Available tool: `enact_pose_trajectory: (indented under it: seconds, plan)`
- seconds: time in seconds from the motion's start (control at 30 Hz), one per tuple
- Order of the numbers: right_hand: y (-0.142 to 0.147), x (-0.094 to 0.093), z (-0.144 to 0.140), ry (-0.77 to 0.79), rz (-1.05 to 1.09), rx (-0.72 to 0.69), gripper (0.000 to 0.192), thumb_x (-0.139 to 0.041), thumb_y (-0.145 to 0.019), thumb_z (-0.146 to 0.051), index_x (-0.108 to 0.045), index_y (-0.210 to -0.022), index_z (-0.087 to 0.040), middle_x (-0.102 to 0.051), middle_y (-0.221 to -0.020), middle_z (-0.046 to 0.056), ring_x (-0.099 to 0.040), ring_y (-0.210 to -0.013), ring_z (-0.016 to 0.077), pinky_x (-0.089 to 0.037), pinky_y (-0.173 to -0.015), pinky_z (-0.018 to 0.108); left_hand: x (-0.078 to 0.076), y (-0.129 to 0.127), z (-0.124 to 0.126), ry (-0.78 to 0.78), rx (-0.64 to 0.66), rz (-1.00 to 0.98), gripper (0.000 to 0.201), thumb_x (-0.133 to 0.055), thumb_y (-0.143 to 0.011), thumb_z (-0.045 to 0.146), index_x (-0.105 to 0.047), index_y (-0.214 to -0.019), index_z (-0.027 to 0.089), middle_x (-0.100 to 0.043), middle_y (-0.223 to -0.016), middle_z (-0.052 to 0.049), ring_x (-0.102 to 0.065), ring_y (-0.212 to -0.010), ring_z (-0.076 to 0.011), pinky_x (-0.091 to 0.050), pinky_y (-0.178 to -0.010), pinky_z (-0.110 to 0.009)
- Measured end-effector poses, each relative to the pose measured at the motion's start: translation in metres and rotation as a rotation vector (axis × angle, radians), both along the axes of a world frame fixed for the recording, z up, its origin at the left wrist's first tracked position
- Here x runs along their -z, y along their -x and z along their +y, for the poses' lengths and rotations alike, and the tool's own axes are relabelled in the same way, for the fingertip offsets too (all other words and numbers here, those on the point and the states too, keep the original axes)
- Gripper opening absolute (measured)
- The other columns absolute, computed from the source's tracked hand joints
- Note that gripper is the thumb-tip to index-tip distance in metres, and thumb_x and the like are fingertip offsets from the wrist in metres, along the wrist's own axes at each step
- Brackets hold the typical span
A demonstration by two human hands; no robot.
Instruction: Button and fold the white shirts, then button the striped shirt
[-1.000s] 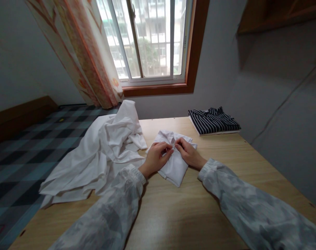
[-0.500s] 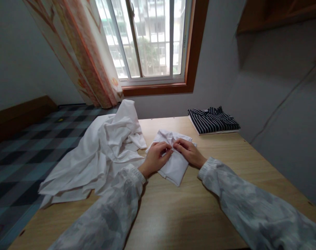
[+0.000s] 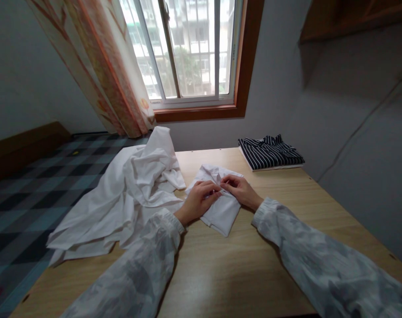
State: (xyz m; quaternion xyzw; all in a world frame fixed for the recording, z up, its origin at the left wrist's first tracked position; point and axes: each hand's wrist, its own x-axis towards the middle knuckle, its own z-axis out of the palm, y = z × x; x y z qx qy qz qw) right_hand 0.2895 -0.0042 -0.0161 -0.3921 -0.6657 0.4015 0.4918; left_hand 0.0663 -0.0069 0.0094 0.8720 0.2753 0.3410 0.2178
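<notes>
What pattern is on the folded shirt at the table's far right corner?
The folded shirt is dark navy with thin white stripes, shown best in the head view.

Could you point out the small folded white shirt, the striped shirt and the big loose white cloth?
folded white shirt (image 3: 222,214), head view, on its lower folded body.
striped shirt (image 3: 268,153), head view, on its folded top.
loose white cloth (image 3: 128,190), head view, on its crumpled middle.
</notes>
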Motion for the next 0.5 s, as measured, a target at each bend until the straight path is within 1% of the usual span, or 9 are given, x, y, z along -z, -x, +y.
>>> enact_pose_trajectory:
  seconds: [0.07,0.1,0.2,0.23,0.27,0.33,0.4,0.47,0.5]
  plan:
    - [0.001,-0.001,0.0,-0.044,-0.048,0.037,0.032,-0.077,-0.093,-0.055,-0.074,-0.092,-0.023,-0.072,-0.087,0.002,-0.06,-0.076,0.0187,-0.049,-0.072,0.032,-0.002,-0.001,-0.002,0.016,0.013,-0.022,0.017,-0.064,-0.108,0.035,-0.076,-0.105,0.022,-0.076,-0.101,-0.005,-0.068,-0.094,-0.0208,-0.046,-0.1,-0.038]
    - [0.001,-0.001,0.001,-0.058,-0.055,0.079,0.031,-0.076,-0.094,-0.054,-0.073,-0.092,-0.023,-0.072,-0.086,0.002,-0.06,-0.075,0.0186,-0.049,-0.071,0.032,-0.002,-0.001,-0.003,0.023,0.002,-0.054,0.017,-0.064,-0.107,0.035,-0.075,-0.105,0.022,-0.076,-0.104,-0.007,-0.068,-0.098,-0.0217,-0.047,-0.1,-0.039]
    - [-0.004,0.002,0.005,-0.067,0.014,0.297,0.029,-0.07,-0.097,-0.053,-0.069,-0.095,-0.024,-0.066,-0.08,0.0,-0.055,-0.069,0.0185,-0.046,-0.065,0.032,-0.001,-0.001,-0.005,0.086,-0.055,-0.151,0.017,-0.063,-0.107,0.036,-0.072,-0.11,0.022,-0.074,-0.118,-0.01,-0.066,-0.109,-0.024,-0.048,-0.101,-0.039]
    - [-0.008,0.003,0.007,-0.071,0.047,0.374,0.029,-0.069,-0.098,-0.054,-0.068,-0.097,-0.024,-0.065,-0.08,0.0,-0.055,-0.069,0.0189,-0.046,-0.065,0.032,0.001,-0.001,-0.004,0.133,-0.077,-0.175,0.018,-0.062,-0.107,0.038,-0.07,-0.11,0.022,-0.073,-0.117,-0.01,-0.065,-0.107,-0.0235,-0.049,-0.099,-0.038]
    - [-0.011,0.003,0.008,-0.081,0.075,0.44,0.03,-0.068,-0.098,-0.054,-0.067,-0.098,-0.024,-0.065,-0.082,0.0,-0.057,-0.071,0.0196,-0.047,-0.066,0.033,0.003,-0.001,-0.004,0.192,-0.102,-0.207,0.018,-0.061,-0.107,0.039,-0.068,-0.109,0.023,-0.072,-0.109,-0.008,-0.064,-0.101,-0.022,-0.049,-0.093,-0.035]
    - [-0.018,0.004,0.007,-0.121,0.092,0.522,0.029,-0.067,-0.099,-0.054,-0.065,-0.1,-0.025,-0.067,-0.089,0.002,-0.061,-0.079,0.0216,-0.051,-0.073,0.035,0.007,-0.001,-0.002,0.329,-0.156,-0.313,0.022,-0.061,-0.106,0.045,-0.063,-0.104,0.023,-0.064,-0.089,-0.001,-0.057,-0.082,-0.018,-0.046,-0.076,-0.029]
    - [-0.021,0.002,0.001,-0.2,0.033,0.522,0.027,-0.065,-0.102,-0.052,-0.065,-0.099,-0.025,-0.069,-0.095,0.004,-0.065,-0.088,0.0238,-0.054,-0.084,0.038,0.01,-0.002,0.001,0.445,-0.192,-0.455,0.026,-0.063,-0.103,0.05,-0.058,-0.1,0.024,-0.052,-0.079,0.003,-0.048,-0.072,-0.0155,-0.04,-0.066,-0.026]
    - [-0.021,0.0,-0.007,-0.306,-0.076,0.466,0.024,-0.066,-0.102,-0.05,-0.067,-0.102,-0.025,-0.07,-0.103,0.007,-0.066,-0.1,0.0265,-0.055,-0.098,0.044,0.01,-0.001,0.002,0.527,-0.222,-0.566,0.03,-0.066,-0.1,0.053,-0.056,-0.1,0.024,-0.05,-0.078,0.004,-0.046,-0.069,-0.0148,-0.038,-0.063,-0.025]
    - [-0.02,0.0,-0.011,-0.353,-0.113,0.447,0.025,-0.069,-0.101,-0.049,-0.067,-0.109,-0.025,-0.071,-0.113,0.009,-0.066,-0.11,0.0284,-0.053,-0.106,0.047,0.009,-0.001,0.003,0.559,-0.243,-0.607,0.032,-0.068,-0.098,0.054,-0.057,-0.101,0.025,-0.052,-0.079,0.004,-0.047,-0.069,-0.0149,-0.038,-0.062,-0.025]
